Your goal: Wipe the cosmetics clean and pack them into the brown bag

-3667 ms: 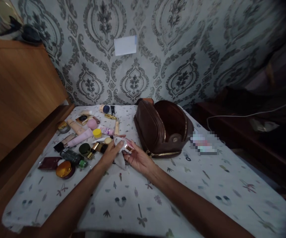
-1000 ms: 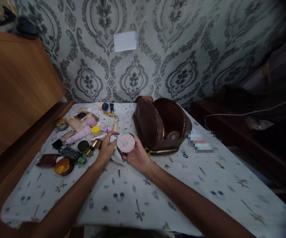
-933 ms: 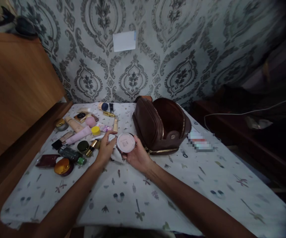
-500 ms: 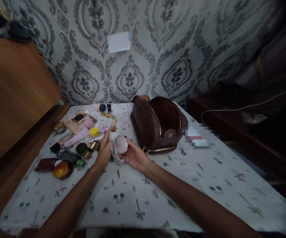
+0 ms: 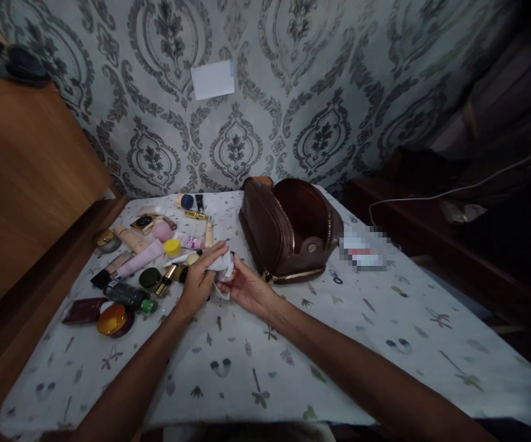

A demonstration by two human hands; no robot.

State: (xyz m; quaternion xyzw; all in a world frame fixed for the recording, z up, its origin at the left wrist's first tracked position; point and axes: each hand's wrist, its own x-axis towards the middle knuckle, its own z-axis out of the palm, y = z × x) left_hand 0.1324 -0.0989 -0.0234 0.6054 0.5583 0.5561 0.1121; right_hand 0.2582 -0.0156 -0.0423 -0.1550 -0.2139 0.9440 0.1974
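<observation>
Cloth sits bunched between left hand and right hand — both hands clamped around it.

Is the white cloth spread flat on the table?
No, the white cloth is bunched up between the left hand and the right hand.

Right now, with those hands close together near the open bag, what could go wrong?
The left hand is close to the black-and-gold tube and might knock it. The white cloth bunched between it and the right hand hides much of their grip, so a slip could go unnoticed.
</observation>
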